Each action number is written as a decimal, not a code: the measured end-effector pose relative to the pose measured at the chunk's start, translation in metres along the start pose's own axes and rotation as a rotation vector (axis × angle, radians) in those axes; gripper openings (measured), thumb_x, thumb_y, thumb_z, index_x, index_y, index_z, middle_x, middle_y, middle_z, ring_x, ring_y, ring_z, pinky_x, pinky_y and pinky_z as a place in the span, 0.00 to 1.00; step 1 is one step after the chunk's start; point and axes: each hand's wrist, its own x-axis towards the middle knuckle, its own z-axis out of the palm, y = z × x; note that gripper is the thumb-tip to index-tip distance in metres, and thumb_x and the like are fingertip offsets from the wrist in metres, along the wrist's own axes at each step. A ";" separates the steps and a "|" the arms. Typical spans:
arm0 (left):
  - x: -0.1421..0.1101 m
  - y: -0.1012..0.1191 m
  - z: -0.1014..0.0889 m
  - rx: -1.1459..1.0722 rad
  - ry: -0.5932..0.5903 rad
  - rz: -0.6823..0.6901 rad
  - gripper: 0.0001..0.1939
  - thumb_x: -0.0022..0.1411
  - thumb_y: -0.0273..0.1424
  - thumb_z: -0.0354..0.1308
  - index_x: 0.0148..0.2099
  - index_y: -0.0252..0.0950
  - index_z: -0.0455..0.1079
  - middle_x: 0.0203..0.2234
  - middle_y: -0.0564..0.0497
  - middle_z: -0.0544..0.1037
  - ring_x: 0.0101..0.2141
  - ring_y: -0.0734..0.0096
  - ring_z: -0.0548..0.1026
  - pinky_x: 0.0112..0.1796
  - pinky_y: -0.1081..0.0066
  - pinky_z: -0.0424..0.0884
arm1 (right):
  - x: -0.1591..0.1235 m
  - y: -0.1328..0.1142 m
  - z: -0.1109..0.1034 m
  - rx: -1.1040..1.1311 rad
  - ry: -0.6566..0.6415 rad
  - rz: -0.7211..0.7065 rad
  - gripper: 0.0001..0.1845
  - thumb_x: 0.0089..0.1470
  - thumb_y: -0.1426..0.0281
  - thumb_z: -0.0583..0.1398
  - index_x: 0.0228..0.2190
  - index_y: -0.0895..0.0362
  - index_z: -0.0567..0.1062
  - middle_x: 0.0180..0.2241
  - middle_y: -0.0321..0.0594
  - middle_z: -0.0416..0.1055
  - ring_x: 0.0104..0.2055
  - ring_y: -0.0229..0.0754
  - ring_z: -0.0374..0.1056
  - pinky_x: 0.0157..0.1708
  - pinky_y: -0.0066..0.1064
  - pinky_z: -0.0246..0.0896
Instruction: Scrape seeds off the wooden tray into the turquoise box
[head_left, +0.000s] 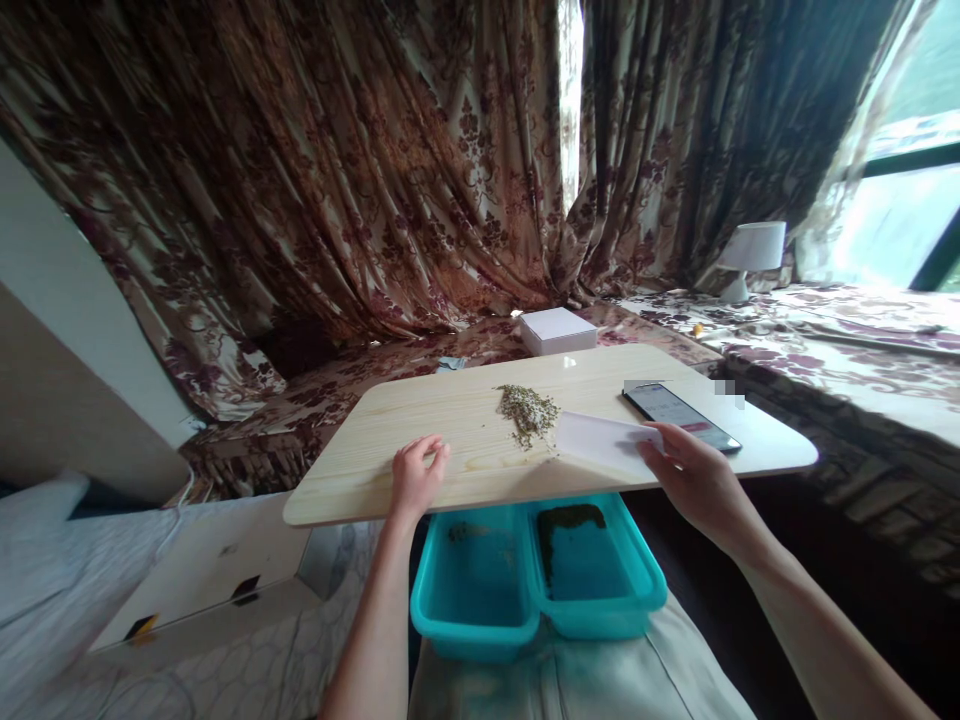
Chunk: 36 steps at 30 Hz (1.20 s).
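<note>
On the pale wooden tabletop (420, 410) lies a loose heap of small greenish-brown grains or seeds (529, 412). My right hand (694, 480) grips a thin, flat white sheet (604, 442) between thumb and fingers, its far end touching or almost touching the heap. To the left of the heap, my left hand (418, 478) rests on or just over the table's near edge, fingers curled in with nothing visible in them. Below that edge are a left turquoise tub (476, 632) with a few grains inside and a right turquoise tub (600, 618) holding a dark greenish mass.
A phone (682, 415) lies at the right of the table. Behind it stands a white box (559, 328) on the patterned seat, near a grey-blue cloth (451, 364). A lamp (752, 250) stands far right. A large white carton (217, 575) lies at lower left.
</note>
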 end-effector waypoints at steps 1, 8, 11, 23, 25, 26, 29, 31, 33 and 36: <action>0.000 0.000 0.000 0.000 -0.001 0.001 0.15 0.59 0.40 0.54 0.40 0.36 0.75 0.35 0.47 0.80 0.40 0.62 0.76 0.46 0.62 0.70 | 0.000 0.000 0.000 -0.007 -0.001 -0.007 0.11 0.49 0.62 0.58 0.33 0.55 0.74 0.31 0.44 0.78 0.33 0.51 0.75 0.35 0.42 0.71; 0.000 -0.002 0.001 0.006 -0.002 -0.004 0.15 0.59 0.40 0.54 0.40 0.37 0.75 0.35 0.47 0.80 0.40 0.62 0.76 0.46 0.62 0.70 | -0.001 0.005 0.002 -0.062 -0.031 -0.036 0.11 0.52 0.62 0.57 0.34 0.55 0.74 0.30 0.44 0.78 0.31 0.48 0.74 0.33 0.40 0.71; 0.000 -0.002 0.001 0.005 -0.005 -0.007 0.15 0.59 0.40 0.54 0.40 0.37 0.75 0.36 0.47 0.80 0.40 0.62 0.76 0.47 0.62 0.70 | 0.002 0.007 0.002 -0.089 0.000 -0.053 0.13 0.52 0.63 0.56 0.36 0.56 0.74 0.31 0.44 0.77 0.31 0.46 0.73 0.33 0.39 0.70; 0.000 -0.002 0.001 -0.008 0.000 -0.002 0.15 0.59 0.41 0.54 0.40 0.36 0.75 0.36 0.46 0.80 0.39 0.62 0.76 0.46 0.62 0.70 | 0.030 0.011 0.012 -0.014 -0.103 0.037 0.11 0.49 0.64 0.57 0.34 0.57 0.73 0.31 0.45 0.77 0.35 0.48 0.73 0.36 0.38 0.69; 0.000 -0.003 0.001 -0.010 -0.001 -0.004 0.15 0.59 0.40 0.54 0.40 0.36 0.75 0.36 0.46 0.80 0.39 0.62 0.76 0.46 0.62 0.70 | 0.029 0.013 0.010 0.003 -0.111 0.036 0.11 0.49 0.66 0.57 0.34 0.57 0.73 0.31 0.45 0.77 0.34 0.47 0.73 0.35 0.37 0.69; 0.000 -0.003 0.002 -0.012 -0.002 -0.004 0.15 0.59 0.40 0.54 0.40 0.36 0.75 0.36 0.46 0.80 0.39 0.62 0.76 0.46 0.62 0.70 | 0.029 0.013 0.009 -0.002 -0.113 0.034 0.11 0.48 0.67 0.56 0.34 0.57 0.73 0.31 0.44 0.77 0.34 0.47 0.73 0.34 0.36 0.69; 0.000 -0.003 0.002 -0.017 -0.005 -0.004 0.15 0.58 0.40 0.54 0.40 0.36 0.75 0.36 0.46 0.80 0.40 0.62 0.76 0.46 0.62 0.70 | 0.031 0.014 0.004 -0.043 -0.112 0.038 0.11 0.47 0.69 0.56 0.34 0.57 0.73 0.29 0.42 0.76 0.32 0.46 0.73 0.34 0.35 0.68; 0.000 -0.003 0.001 -0.019 -0.004 -0.005 0.15 0.58 0.40 0.54 0.40 0.36 0.75 0.36 0.46 0.80 0.40 0.62 0.76 0.46 0.62 0.70 | 0.031 0.012 0.001 -0.069 -0.115 0.046 0.11 0.46 0.69 0.56 0.34 0.56 0.73 0.27 0.41 0.76 0.31 0.45 0.73 0.34 0.34 0.67; 0.000 -0.003 0.001 -0.020 -0.004 -0.006 0.15 0.58 0.41 0.54 0.40 0.37 0.75 0.36 0.46 0.80 0.40 0.62 0.76 0.46 0.62 0.70 | 0.031 0.009 -0.002 -0.078 -0.126 0.053 0.10 0.45 0.69 0.56 0.33 0.55 0.73 0.27 0.40 0.76 0.31 0.45 0.73 0.33 0.33 0.67; -0.001 -0.003 0.001 -0.021 -0.005 -0.010 0.16 0.58 0.41 0.54 0.40 0.37 0.75 0.36 0.46 0.79 0.40 0.62 0.76 0.46 0.62 0.70 | 0.028 0.003 -0.006 -0.062 -0.148 0.061 0.09 0.45 0.69 0.56 0.31 0.55 0.73 0.27 0.40 0.76 0.32 0.45 0.73 0.33 0.32 0.66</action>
